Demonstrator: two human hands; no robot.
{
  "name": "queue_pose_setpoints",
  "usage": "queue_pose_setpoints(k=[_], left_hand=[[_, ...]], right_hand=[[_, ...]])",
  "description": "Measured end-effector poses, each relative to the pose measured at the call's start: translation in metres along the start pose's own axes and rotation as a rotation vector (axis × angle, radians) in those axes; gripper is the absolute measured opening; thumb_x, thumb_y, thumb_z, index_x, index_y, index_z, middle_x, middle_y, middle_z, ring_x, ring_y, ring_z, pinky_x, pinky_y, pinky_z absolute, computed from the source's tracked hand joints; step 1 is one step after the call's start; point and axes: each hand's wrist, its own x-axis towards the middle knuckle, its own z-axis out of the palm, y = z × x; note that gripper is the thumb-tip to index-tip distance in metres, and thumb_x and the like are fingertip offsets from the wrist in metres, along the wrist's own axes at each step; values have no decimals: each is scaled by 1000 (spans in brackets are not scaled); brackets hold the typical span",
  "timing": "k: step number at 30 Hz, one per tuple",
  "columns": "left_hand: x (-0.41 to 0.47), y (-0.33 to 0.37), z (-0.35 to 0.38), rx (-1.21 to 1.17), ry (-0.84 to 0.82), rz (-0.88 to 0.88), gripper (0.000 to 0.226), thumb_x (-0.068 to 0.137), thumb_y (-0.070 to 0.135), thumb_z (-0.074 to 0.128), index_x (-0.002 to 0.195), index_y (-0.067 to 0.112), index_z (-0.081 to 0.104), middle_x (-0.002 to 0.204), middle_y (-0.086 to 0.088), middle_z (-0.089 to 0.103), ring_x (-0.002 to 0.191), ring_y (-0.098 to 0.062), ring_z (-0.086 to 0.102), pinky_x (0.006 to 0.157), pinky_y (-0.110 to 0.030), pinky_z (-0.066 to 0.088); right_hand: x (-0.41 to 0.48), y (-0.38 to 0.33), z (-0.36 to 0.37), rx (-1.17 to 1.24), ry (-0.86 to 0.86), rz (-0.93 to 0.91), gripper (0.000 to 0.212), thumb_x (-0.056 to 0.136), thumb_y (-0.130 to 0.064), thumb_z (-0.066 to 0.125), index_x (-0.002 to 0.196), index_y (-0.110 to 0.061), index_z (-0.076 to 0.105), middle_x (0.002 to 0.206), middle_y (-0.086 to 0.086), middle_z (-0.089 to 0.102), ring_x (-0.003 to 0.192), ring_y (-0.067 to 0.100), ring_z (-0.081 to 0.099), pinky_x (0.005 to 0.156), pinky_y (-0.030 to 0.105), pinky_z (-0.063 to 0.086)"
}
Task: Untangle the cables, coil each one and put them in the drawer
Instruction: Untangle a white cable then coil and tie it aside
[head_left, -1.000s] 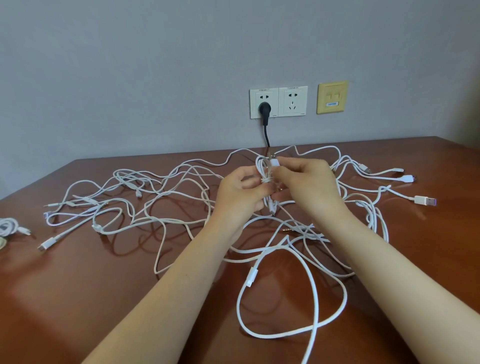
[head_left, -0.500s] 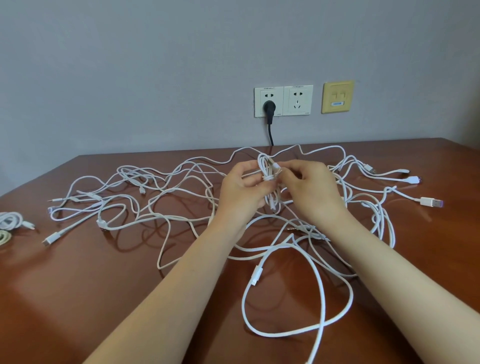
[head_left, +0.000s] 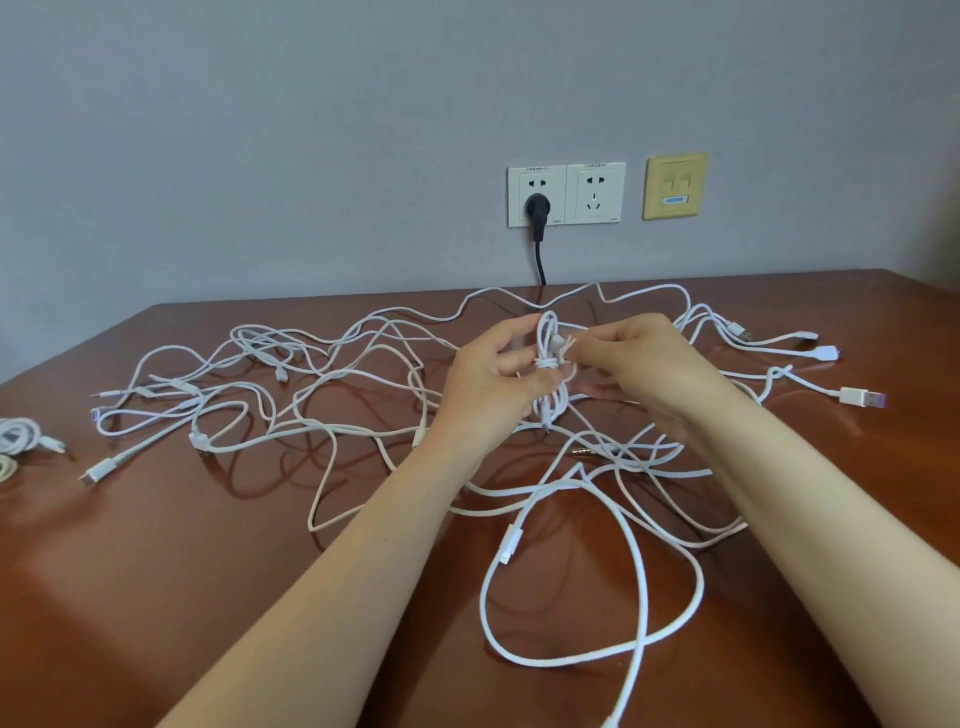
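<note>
Around held bundle (head_left: 549, 362), loose cable tangle (head_left: 510, 541) covers table (head_left: 208, 597).

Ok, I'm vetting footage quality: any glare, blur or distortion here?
Head view: soft even light, faint shadows; the glossy table mirrors the cables with mild sheen; the coil in the left hand and right hand is sharp; forearms stretch toward the bottom edge, wide-angle.

A glossy reddish-brown wooden table (head_left: 208, 597) carries a loose tangle of white cables (head_left: 332, 427) sprawled across most of its width, with one wide loop (head_left: 561, 663) lying nearest the front edge. A USB-A plug (head_left: 862, 397) with a purple tip lies at the tangle's right end. A coiled white cable (head_left: 21, 436) sits apart at the left edge.
</note>
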Motion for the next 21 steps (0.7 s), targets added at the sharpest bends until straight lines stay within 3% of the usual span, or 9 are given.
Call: queue_pose_setpoints(k=[2,4,8,11,15,17,21], left_hand=[[1,1,-2,4,-31,4,42,81,-1,67,109,29,57,99,-2,71,93,-13,68,83,-27,54],[0,2,-2,13,-75,7,43,82,-5,64,108,29,57,98,-6,71,87,-14,70,76,-27,56],[-2,-1,0,114,-145,19,45,85,-4,60,108,34,58,98,-3,72,87,-13,70,75,-24,56],[-2,1,-2,80,-138,20,44,84,-6,61,115,26,58,103,-7,71,88,-14,69,77,-23,57],[-3,4,1,76,-149,27,43,83,-8,61,113,22,53,103,-8,68,73,-2,67,61,-13,50],[-2,4,2,26,-132,-1,44,83,-7,62,112,23,49,105,-10,68,77,-7,68,65,-18,54],[2,6,-1,-81,-75,-28,42,83,-4,64,105,28,47,90,-1,71,80,-16,69,77,-31,56]], right_hand=[[1,0,-3,79,-22,23,13,88,-4,58,89,-2,70,68,4,64,58,9,55,67,21,51],[2,0,-6,137,-31,46,10,88,-4,59,96,-5,65,75,5,64,61,9,60,70,22,52],[2,3,-5,110,-53,79,12,90,-7,58,100,-7,64,69,2,62,54,4,58,57,17,47],[2,5,-1,107,-37,54,9,91,-11,57,94,-13,66,63,-4,60,47,-1,54,56,18,42],[2,6,2,72,-35,-4,15,94,-15,53,86,-18,65,81,5,63,68,13,57,59,18,45],[2,8,3,160,-53,35,15,94,-16,53,86,-15,65,78,6,62,67,15,56,53,16,46],[3,4,2,369,-142,66,18,95,-9,48,96,-10,65,82,5,65,72,16,59,61,20,50]])
